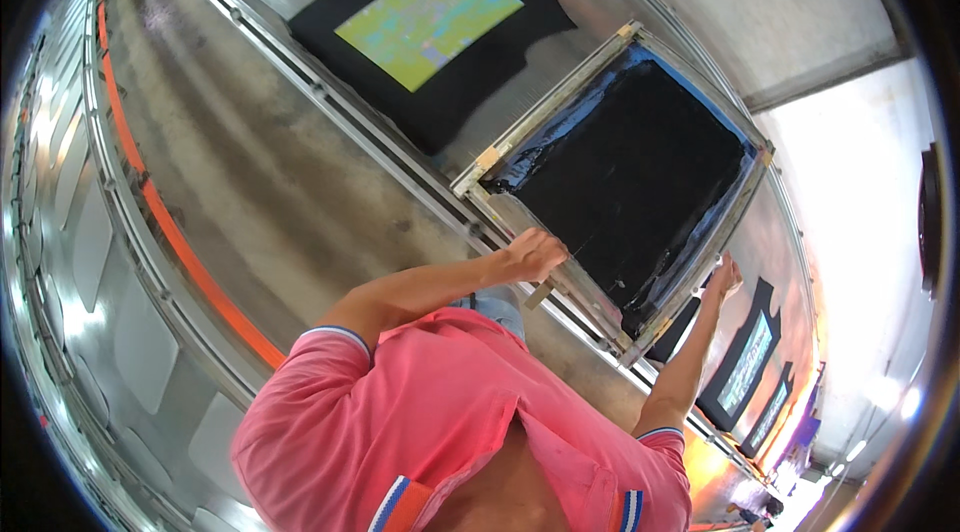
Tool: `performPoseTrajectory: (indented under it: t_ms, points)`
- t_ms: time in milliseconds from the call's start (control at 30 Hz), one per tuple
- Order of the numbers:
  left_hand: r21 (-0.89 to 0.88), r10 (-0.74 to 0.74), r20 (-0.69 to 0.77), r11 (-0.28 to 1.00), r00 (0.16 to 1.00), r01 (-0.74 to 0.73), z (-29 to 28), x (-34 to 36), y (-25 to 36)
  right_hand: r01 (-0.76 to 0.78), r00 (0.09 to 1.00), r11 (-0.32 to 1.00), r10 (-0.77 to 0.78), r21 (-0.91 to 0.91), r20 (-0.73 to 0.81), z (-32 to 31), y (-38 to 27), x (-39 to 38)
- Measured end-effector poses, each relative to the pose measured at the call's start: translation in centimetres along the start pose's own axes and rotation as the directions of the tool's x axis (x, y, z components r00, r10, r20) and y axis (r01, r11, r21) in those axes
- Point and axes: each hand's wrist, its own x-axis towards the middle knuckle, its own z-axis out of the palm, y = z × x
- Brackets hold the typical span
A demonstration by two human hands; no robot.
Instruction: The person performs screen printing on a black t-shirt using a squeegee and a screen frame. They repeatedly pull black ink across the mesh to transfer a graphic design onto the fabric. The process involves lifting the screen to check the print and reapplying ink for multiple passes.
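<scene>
A wooden-framed printing screen [604,44] lies tilted across the long metal table in front of me. Its mesh is covered in black, with blue streaks along the borders. My left hand [537,255] is closed on the frame's near edge, and a short wooden piece [540,294] sticks out below it. Just outside the frame's right side, my right hand [727,275] is closed; a small whitish bit shows at its fingers, but what it holds is hidden. Beyond the screen to the left, a black shirt [425,117] lies flat with a green, yellow and blue print [430,22].
More black shirts with pale blue prints [745,362] lie along the table to the right. Metal rails [330,97] run along the table's near edge. Behind my left side, another metal table [140,342] stands past an orange strip [190,257].
</scene>
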Motion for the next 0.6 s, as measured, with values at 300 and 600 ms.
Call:
performPoseTrajectory:
  t_ms: [300,600]
  points:
    - [0.316,-0.196,0.041,0.933,0.98,0.173,3.9,1.7,2.2,0.157,0.987,0.987,-0.158,0.039,0.014,6.2,8.3,3.3]
    - [0.346,-0.217,0.18,0.927,0.959,0.145,10.0,-0.3,15.3,-0.047,0.996,0.994,0.039,0.098,0.086,-7.4,16.8,-4.3]
